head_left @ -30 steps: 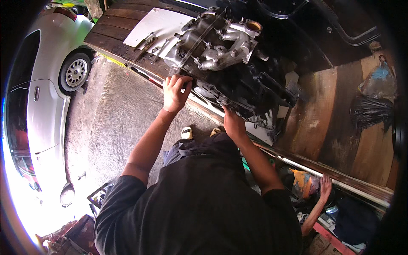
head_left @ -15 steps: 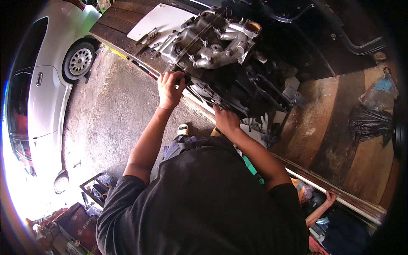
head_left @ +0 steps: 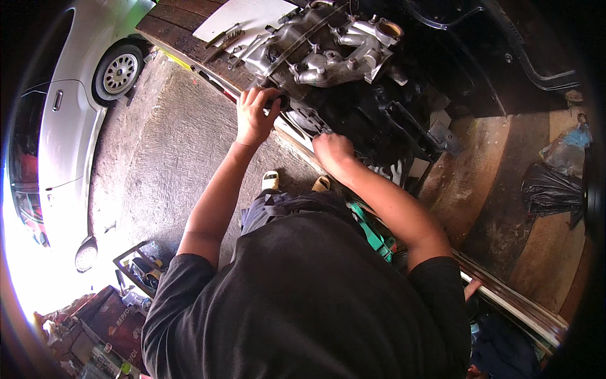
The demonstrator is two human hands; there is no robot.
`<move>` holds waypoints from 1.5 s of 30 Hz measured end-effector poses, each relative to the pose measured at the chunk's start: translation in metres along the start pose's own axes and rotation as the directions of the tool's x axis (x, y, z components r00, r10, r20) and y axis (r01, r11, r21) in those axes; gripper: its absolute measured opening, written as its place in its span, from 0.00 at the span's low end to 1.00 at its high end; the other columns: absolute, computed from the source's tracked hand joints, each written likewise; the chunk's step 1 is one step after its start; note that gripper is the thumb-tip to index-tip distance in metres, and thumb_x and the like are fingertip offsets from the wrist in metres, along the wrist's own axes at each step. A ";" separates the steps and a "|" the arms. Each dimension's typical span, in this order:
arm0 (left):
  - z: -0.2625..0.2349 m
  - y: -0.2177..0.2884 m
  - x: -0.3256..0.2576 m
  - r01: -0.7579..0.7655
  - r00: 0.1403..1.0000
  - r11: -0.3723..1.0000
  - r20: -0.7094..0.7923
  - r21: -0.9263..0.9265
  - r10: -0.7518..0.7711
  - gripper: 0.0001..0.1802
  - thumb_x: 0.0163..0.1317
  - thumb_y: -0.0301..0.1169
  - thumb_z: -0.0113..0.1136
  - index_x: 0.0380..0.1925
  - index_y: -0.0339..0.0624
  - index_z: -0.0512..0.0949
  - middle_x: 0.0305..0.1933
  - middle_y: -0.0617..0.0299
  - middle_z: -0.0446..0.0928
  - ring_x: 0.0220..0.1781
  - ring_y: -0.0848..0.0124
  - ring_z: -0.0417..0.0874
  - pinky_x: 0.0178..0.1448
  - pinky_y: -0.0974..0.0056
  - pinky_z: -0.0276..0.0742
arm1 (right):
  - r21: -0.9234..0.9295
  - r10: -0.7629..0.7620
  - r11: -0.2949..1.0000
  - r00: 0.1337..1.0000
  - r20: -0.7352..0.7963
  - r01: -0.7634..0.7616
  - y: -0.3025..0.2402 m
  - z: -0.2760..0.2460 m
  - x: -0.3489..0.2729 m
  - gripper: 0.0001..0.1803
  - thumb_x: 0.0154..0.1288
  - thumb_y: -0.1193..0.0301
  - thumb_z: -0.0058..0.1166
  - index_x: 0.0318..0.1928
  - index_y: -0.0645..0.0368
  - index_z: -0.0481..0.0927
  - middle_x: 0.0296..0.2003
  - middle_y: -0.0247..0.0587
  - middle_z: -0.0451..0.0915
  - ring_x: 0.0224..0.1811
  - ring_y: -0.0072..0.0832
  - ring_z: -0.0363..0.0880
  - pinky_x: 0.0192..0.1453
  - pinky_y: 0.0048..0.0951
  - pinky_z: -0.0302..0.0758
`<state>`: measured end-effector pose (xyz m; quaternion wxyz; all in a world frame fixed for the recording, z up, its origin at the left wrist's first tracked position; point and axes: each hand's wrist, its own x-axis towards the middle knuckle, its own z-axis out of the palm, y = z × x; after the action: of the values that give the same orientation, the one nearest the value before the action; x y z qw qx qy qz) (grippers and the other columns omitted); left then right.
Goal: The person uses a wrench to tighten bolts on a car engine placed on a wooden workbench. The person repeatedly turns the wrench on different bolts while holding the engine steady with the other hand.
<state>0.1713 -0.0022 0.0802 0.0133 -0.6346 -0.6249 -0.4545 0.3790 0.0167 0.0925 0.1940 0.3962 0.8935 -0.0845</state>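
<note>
The engine (head_left: 341,69) is a bulky block, with pale cast-metal manifold pipes on top and a dark, greasy body below, and it rests on a wooden truck bed (head_left: 183,38) just ahead of both hands. The left hand (head_left: 254,117) curls its fingers over a dark round part at the engine's near edge. To its right, the right hand (head_left: 331,150) is closed against the black lower side, though I cannot tell what it holds.

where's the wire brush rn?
Head view, upper left: the wire brush lies on the wooden bench beside the white sheet, beyond the left hand.
</note>
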 end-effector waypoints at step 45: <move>-0.014 0.017 0.048 -0.359 0.899 0.933 0.263 -0.018 0.351 0.06 0.43 0.28 0.60 0.19 0.47 0.72 0.28 0.66 0.73 0.33 0.65 0.75 0.39 0.61 0.74 | 0.905 0.633 0.385 0.765 -0.117 -0.181 -0.014 0.154 -0.010 0.18 0.72 0.60 0.41 0.38 0.65 0.73 0.34 0.63 0.77 0.39 0.58 0.75 0.41 0.50 0.70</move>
<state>0.1679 0.0232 0.1258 0.0232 -0.7919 -0.5021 -0.3468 0.4178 -0.0459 -0.0440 -0.2237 0.6592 0.6169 -0.3672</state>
